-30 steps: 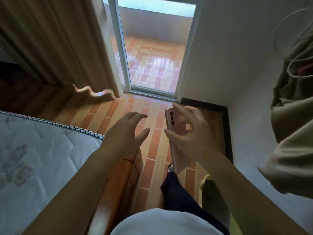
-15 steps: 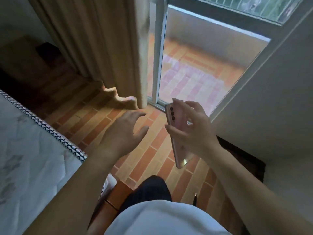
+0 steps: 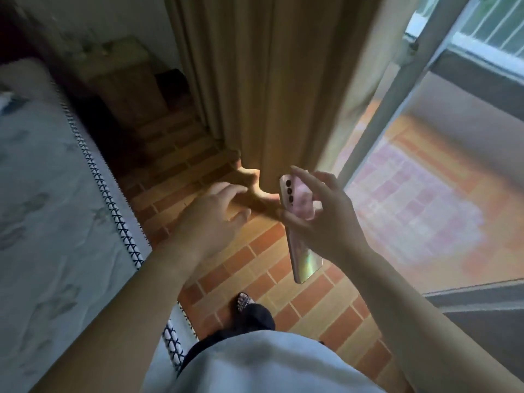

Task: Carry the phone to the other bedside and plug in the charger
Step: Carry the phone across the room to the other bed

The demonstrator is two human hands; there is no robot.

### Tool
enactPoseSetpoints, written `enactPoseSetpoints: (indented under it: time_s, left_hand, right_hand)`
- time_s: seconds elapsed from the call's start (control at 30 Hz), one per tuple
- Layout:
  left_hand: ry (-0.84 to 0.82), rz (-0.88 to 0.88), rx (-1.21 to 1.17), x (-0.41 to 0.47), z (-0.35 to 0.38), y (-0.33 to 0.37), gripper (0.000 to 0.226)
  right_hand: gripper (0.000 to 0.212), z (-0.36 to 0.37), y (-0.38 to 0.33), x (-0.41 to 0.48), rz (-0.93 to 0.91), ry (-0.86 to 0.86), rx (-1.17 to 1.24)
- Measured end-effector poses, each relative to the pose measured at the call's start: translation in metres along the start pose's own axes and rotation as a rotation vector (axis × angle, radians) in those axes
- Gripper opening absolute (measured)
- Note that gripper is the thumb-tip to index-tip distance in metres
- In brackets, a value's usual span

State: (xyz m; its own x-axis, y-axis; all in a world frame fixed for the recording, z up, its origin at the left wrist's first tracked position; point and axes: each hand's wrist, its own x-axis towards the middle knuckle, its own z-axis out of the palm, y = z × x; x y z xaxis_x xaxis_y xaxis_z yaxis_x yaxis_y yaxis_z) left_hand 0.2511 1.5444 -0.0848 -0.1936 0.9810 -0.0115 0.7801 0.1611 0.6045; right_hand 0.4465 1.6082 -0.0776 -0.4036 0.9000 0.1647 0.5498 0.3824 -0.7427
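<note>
A pink phone [image 3: 301, 251] with three camera lenses on its back stands upright in front of me, back side toward me. My right hand [image 3: 323, 219] grips it around the upper half, thumb and fingers wrapped on its edges. My left hand [image 3: 209, 222] hovers just left of the phone with its fingers spread and nothing in it. No charger shows in the view.
A bare mattress [image 3: 51, 222] with a dark zigzag border fills the left. A beige curtain [image 3: 269, 80] hangs ahead, a glass balcony door [image 3: 425, 165] to its right. A wooden bedside cabinet [image 3: 127, 86] stands in the dark far corner. Brick-pattern floor [image 3: 255, 279] runs between bed and door.
The view has swung left around the foot of the bed: the curtain is now straight ahead, the far corner cabinet has appeared. Both hands keep their pose, the phone still in my right hand.
</note>
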Motion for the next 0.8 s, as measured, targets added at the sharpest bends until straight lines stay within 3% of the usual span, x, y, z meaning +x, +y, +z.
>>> enactPoseSetpoints:
  time_s: [0.63, 0.8]
  left_hand:
    - [0.204, -0.233, 0.148, 0.276, -0.154, -0.171, 0.043]
    - [0.268, -0.314, 0.071, 0.374, -0.196, -0.207, 0.042]
  right_hand:
    - [0.067, 0.162, -0.055, 0.400, -0.305, -0.270, 0.142]
    - [0.068, 0.203, -0.076, 0.521, -0.351, -0.378, 0.190]
